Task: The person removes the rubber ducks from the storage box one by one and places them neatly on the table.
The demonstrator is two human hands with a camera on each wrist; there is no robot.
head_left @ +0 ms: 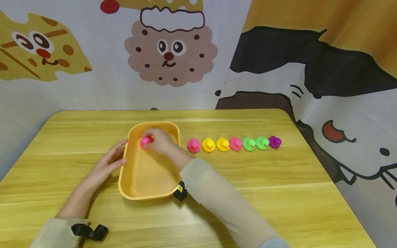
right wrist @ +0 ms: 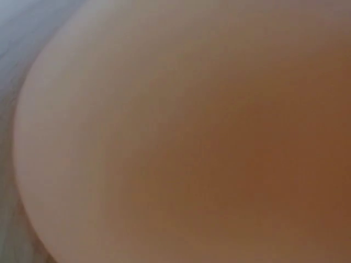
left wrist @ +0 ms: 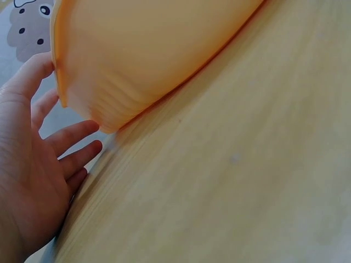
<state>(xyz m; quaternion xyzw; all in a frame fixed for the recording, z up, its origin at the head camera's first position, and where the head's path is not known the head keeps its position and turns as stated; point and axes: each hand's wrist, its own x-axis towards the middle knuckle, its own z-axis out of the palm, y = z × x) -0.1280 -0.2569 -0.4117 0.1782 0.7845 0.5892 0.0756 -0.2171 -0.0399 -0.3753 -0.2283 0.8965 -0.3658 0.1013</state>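
Note:
Inside an orange plastic basin (head_left: 149, 182), toward its far end, my right hand (head_left: 159, 141) pinches a pink rubber duck (head_left: 145, 142). The fingers partly cover the duck. My left hand (head_left: 107, 165) rests against the basin's left rim with its fingers loosely spread. In the left wrist view, the thumb and fingertips of that hand (left wrist: 38, 159) lie at the outside of the basin wall (left wrist: 137, 55). The right wrist view is filled by a blurred orange-brown surface very close to the camera.
Right of the basin, a row of several rubber ducks runs across the table (head_left: 263, 193): pink (head_left: 194, 145), yellow (head_left: 208, 145), yellow, pink (head_left: 236, 144), green (head_left: 249, 144), green and purple (head_left: 275, 142). A cartoon-printed curtain (head_left: 102, 93) hangs behind the table.

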